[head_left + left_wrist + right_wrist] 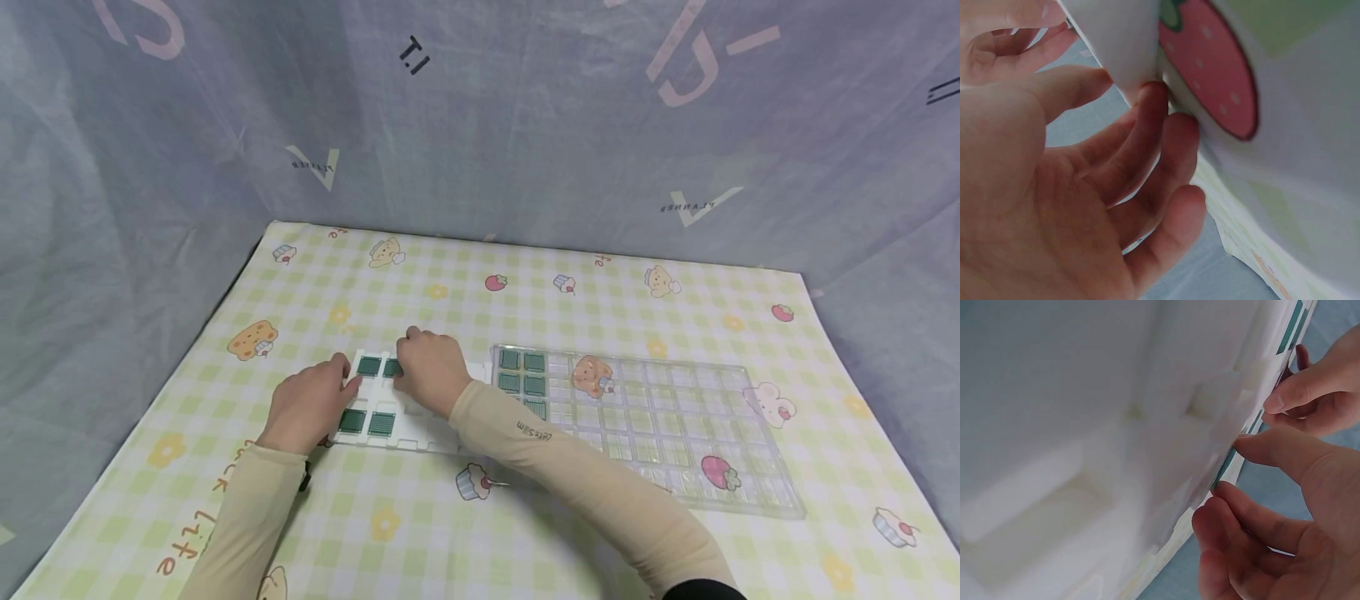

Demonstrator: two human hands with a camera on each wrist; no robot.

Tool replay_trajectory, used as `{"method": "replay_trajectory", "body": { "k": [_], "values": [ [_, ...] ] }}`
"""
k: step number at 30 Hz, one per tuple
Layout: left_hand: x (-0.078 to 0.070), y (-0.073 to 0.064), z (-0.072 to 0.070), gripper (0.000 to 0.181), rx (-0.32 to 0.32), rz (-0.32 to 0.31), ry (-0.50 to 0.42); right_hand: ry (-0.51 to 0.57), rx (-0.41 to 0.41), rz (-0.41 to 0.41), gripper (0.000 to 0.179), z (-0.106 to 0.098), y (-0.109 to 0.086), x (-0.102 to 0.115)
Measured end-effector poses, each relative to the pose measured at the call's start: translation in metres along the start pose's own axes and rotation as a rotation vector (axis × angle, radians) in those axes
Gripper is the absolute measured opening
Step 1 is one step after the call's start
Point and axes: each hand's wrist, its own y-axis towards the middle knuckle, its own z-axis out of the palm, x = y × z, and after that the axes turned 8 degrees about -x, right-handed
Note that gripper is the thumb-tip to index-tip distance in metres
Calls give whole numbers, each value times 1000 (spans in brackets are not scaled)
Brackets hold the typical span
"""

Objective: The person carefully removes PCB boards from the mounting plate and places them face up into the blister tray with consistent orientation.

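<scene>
1. Pinching a green chip [392, 368] between thumb and forefinger, the right hand [433, 367] is at the far side of the white tray [412, 427].
2. The left hand [309, 406], partly curled, grips that tray's left edge.
3. Three more chips show there — one far left, two near.
4. Just right on the tabletop [465, 317] lies a clear tray [660, 425] — green chips at its left end.

Green boards [381, 424] in white tray [412, 428], clear tray [667, 425] alongside
</scene>
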Motion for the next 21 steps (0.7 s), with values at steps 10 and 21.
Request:
{"method": "replay_trajectory", "body": {
  "k": [10,21],
  "values": [
    [0,1,1,26,0,-8,-4,19,-25,6,28,1,0,-1],
    [-1,1,0,27,4,-8,-10,33,-46,8,27,1,-2,-1]
  ]
}}
